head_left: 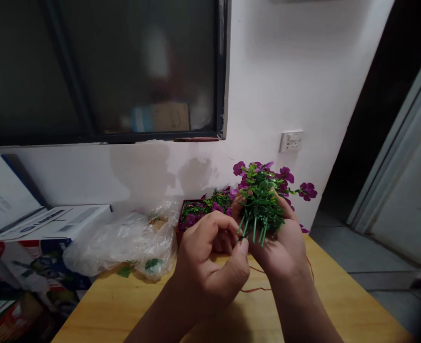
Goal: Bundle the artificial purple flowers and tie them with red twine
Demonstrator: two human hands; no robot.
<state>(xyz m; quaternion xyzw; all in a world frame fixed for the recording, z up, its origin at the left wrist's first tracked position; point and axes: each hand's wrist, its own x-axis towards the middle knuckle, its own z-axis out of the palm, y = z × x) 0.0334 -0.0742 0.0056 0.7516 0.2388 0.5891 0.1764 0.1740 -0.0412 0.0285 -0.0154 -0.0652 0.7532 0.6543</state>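
Note:
My right hand [285,243] cradles a bunch of artificial flowers [262,197], palm up with the fingers curled round its back. The bunch has purple blooms at the top, green leaves, and several bare green plastic stems pointing down toward me. Thumb and forefinger of my left hand [214,262] pinch at the lower end of one leftmost stem; a small dark bit shows between the fingertips. Behind my hands stands a dark red box [179,233] filled with more purple flowers and greenery, partly hidden by my left hand. A thin red cord [256,289] lies beneath my hands.
A crumpled clear plastic bag [117,243] with loose green leaves [125,271] lies on the left of the wooden table [339,300]. Printed cartons [53,221] are stacked beyond the table's left edge. A white wall with a socket [291,141] rises behind; a dark doorway is at right.

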